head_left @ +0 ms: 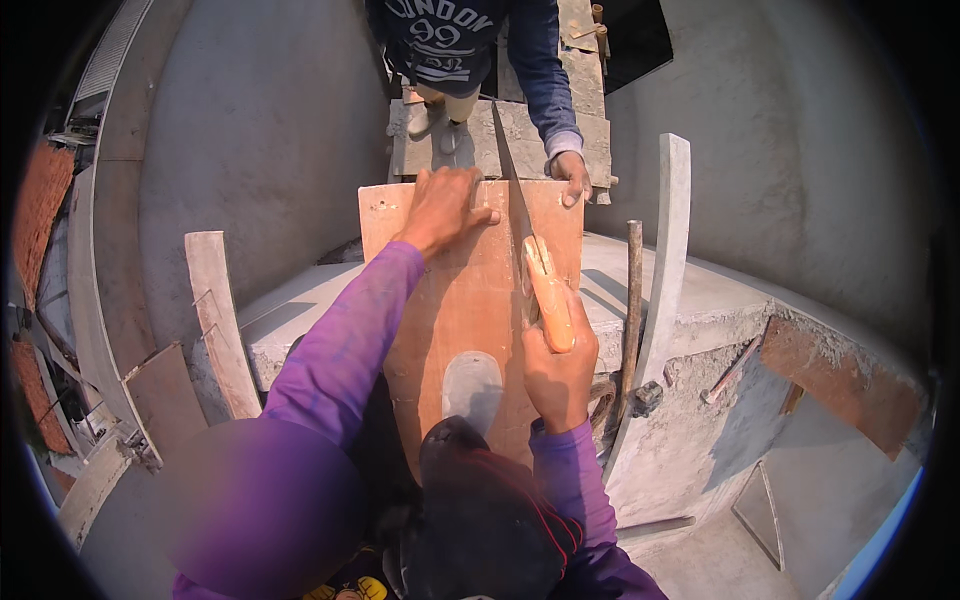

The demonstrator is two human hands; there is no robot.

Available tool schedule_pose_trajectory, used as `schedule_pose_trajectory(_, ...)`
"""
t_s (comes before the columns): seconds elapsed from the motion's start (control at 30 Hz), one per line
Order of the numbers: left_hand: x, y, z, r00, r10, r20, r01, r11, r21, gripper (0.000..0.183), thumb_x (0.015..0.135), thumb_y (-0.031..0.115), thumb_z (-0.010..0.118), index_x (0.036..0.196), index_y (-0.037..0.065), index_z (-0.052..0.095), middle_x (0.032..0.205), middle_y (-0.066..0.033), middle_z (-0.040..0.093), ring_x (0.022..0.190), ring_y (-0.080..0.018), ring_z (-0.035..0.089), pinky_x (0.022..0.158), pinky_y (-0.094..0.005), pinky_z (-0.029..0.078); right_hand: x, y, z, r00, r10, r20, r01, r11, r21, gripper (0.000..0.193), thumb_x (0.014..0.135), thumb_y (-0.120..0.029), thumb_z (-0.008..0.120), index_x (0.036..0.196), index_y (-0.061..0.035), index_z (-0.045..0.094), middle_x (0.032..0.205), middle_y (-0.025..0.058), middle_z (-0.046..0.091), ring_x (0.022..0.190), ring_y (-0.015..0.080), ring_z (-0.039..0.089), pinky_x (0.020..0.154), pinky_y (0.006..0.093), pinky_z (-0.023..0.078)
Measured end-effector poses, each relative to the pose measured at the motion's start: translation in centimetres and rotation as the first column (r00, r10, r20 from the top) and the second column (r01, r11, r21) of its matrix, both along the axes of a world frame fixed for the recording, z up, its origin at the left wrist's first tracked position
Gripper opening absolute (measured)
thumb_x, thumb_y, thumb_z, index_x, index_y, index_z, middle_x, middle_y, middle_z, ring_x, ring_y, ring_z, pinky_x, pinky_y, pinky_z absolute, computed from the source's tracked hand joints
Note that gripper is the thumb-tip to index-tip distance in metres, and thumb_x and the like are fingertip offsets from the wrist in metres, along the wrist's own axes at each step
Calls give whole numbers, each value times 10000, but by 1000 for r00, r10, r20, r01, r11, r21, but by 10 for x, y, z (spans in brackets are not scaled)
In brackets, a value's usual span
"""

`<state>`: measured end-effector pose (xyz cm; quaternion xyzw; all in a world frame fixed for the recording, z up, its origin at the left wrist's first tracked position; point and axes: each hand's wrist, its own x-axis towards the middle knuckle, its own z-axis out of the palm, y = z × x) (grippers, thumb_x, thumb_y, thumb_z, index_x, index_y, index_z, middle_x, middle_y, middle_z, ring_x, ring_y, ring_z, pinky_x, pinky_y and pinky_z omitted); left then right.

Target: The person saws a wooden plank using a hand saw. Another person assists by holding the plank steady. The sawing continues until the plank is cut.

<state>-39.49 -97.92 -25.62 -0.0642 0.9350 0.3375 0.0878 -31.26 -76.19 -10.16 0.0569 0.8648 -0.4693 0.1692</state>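
Observation:
A reddish plywood board (450, 300) lies in front of me, its far edge toward another person. My left hand (445, 210) rests on the far part of the board, fingers bent over the edge and thumb on the face. In my right hand (560, 375) is the orange handle of a handsaw (546, 290), fingers wrapped round it. The saw's thin blade points away from me and lies in a cut line in the board, right of my left hand. The other person's hand (570, 178) grips the board's far right corner.
A concrete ledge (720, 310) runs under and beside the board. An upright pale plank (668, 230) and a rusty rod (633, 290) stand on the right, another plank (218, 320) on the left. The other person stands on scaffold boards (585, 145) between grey walls.

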Motion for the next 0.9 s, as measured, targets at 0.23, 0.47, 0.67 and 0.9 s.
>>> schedule_pose_trajectory(0.23, 5, -5, -2, 999, 30, 33, -30, 999, 10, 642, 824, 444, 892, 1269, 19, 710, 1150, -204, 755, 1204, -361, 657, 1022, -478, 406, 87, 64, 99, 994, 98, 45, -107, 960, 260, 588, 846, 87, 583, 1429, 38, 642, 1356, 208, 737, 1227, 307, 743, 1033, 382, 566)
schedule_pose_trajectory(0.47, -5, 5, 7, 999, 3, 40, -4, 1000, 23, 644, 824, 435, 889, 1278, 18, 703, 1134, -198, 755, 1189, -358, 655, 1021, -478, 401, -9, 9, -10, 996, 82, -47, -82, 997, 10, 579, 864, 6, 569, 1439, 46, 614, 1322, 264, 716, 1200, 388, 722, 1059, 406, 532)
schedule_pose_trajectory(0.67, 6, -6, 0, 998, 52, 19, -52, 998, 34, 636, 808, 422, 900, 1266, 23, 711, 1081, -194, 761, 1152, -364, 663, 1020, -475, 399, 66, 71, 83, 992, 20, 126, -45, 979, 197, 623, 842, 77, 598, 1461, 15, 633, 1357, 199, 736, 1260, 314, 723, 1085, 387, 539)
schedule_pose_trajectory(0.9, -5, 6, 1, 999, 33, 27, -34, 999, 30, 630, 791, 408, 909, 1256, 23, 728, 1109, -199, 767, 1160, -363, 671, 1012, -478, 407, 4, 29, -7, 999, 51, 14, -51, 999, 4, 566, 878, 38, 598, 1444, 26, 623, 1369, 222, 721, 1267, 334, 717, 1076, 391, 536)
